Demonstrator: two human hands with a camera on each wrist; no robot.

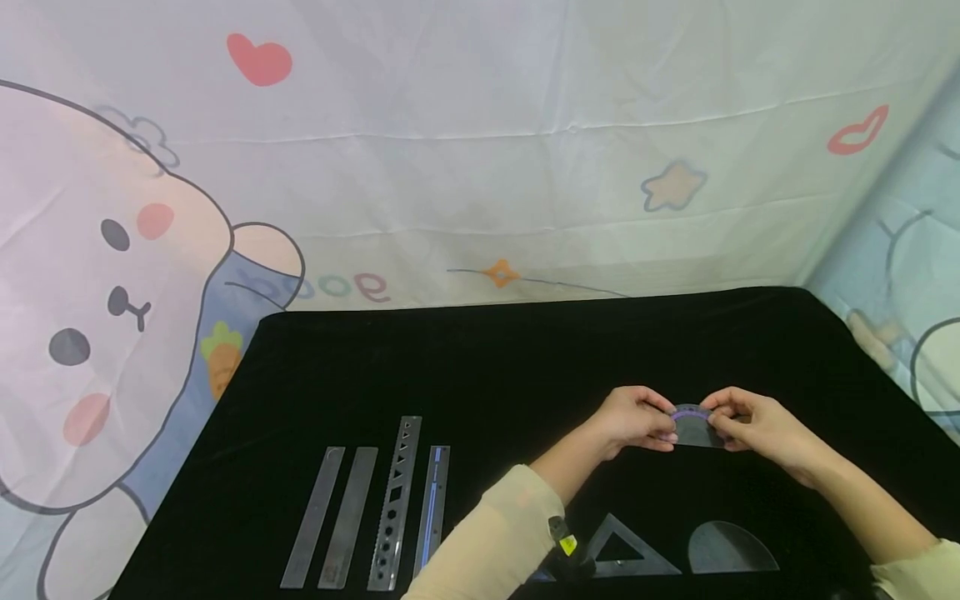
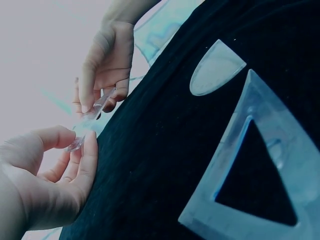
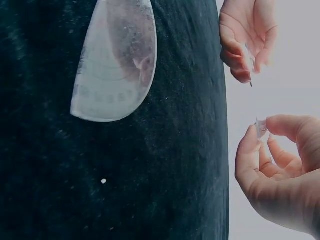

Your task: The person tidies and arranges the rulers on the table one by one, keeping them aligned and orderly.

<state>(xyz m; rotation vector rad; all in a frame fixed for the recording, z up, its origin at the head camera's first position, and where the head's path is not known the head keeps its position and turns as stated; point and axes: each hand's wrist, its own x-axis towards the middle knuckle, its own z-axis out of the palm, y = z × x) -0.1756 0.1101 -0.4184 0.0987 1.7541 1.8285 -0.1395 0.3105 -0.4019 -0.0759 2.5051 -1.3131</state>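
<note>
Both hands hold a small clear protractor with a purple arc, raised above the black cloth at the right side. My left hand pinches its left end between thumb and fingers. At the opposite end, the thumb and fingers of my right hand pinch it too. The left wrist view shows the held protractor tilted, nearly edge-on. Nearer me lies a larger clear protractor, flat on the cloth. To its left is a clear set square, partly behind the left wrist's camera.
Several straight rulers lie side by side at the left, among them a plain ruler and a stencil ruler with cut-out shapes. A ruler with a blue stripe is partly covered by the left sleeve. A printed curtain hangs behind the table.
</note>
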